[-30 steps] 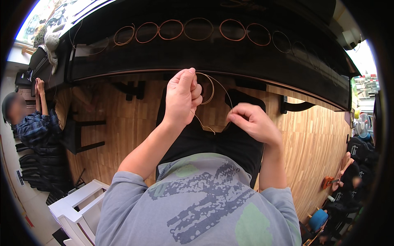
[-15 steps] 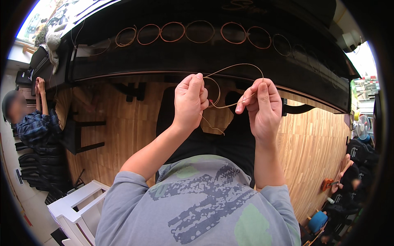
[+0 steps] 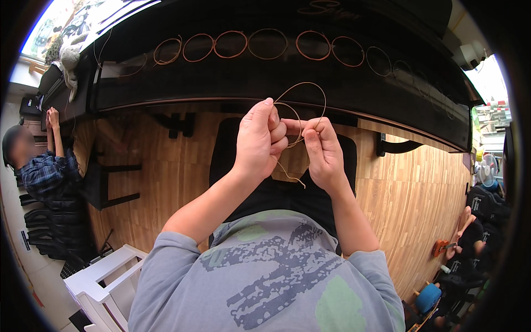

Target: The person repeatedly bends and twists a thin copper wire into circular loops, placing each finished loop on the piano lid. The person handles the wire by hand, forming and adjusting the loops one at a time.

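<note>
A thin brass-coloured wire (image 3: 316, 87), coiled into loose loops, runs between my two hands. My left hand (image 3: 257, 141) is closed in a fist round one side of the coil, thumb on top, while a loose tail (image 3: 298, 180) dangles below it. Just to its right, my right hand (image 3: 323, 152) pinches the loop between thumb and fingers, its index finger reaching toward my left hand. Beyond them, several separate coils of copper-coloured and pale wire (image 3: 313, 31) lie in a row along a glossy black piano-like surface (image 3: 199, 83).
A person in plaid (image 3: 44, 166) sits at the left by a black stool (image 3: 110, 202), above white wooden furniture (image 3: 94, 276). A white plush object (image 3: 71, 61) rests at the surface's left end. At right are other people, an orange instrument (image 3: 441, 248) and a blue object (image 3: 427, 299).
My right hand rose from lower right, then moved left beside my left hand, carrying the wire into a taller, narrower loop. My left hand shifted slightly right, still gripping the coil.
</note>
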{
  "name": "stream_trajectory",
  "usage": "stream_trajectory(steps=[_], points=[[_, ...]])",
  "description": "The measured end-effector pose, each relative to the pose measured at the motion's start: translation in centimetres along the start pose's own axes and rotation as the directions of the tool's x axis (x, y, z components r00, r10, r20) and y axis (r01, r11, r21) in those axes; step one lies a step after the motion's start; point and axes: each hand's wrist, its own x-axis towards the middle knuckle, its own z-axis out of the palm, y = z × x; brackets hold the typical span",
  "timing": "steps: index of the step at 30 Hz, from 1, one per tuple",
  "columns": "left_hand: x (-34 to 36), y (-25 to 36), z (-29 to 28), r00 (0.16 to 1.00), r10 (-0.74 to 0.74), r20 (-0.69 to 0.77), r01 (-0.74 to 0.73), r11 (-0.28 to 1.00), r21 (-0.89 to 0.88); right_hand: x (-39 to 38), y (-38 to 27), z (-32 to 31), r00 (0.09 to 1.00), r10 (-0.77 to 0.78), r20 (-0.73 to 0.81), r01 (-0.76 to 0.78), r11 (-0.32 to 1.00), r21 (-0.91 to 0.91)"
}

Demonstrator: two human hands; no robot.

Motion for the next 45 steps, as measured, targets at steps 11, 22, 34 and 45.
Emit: stream_trajectory(steps=[11, 22, 34, 45], points=[[-0.4, 0.0, 0.2, 0.999, 0.049, -0.021, -0.05, 0.998, -0.04, 0.1, 0.4, 0.5, 0.988, -0.155, 0.021, 0.156, 0.955, -0.253], [-0.3, 0.4, 0.2, 0.989, 0.145, 0.04, -0.137, 0.978, -0.16, -1.1, -1.1, 1.6, 0.955, 0.274, 0.113, -0.259, 0.957, -0.13], [-0.5, 1.8, -1.7, 0.997, 0.046, 0.058, -0.021, 0.928, -0.372, 0.1, -1.8, 2.8, 0.953, 0.223, 0.206, -0.088, 0.852, -0.516], [-0.2, 4.2, -3.7, 0.991, 0.122, 0.047, -0.101, 0.943, -0.318, 0.9, -3.0, 0.3, 0.952, 0.235, 0.195, -0.028, 0.704, -0.71]])
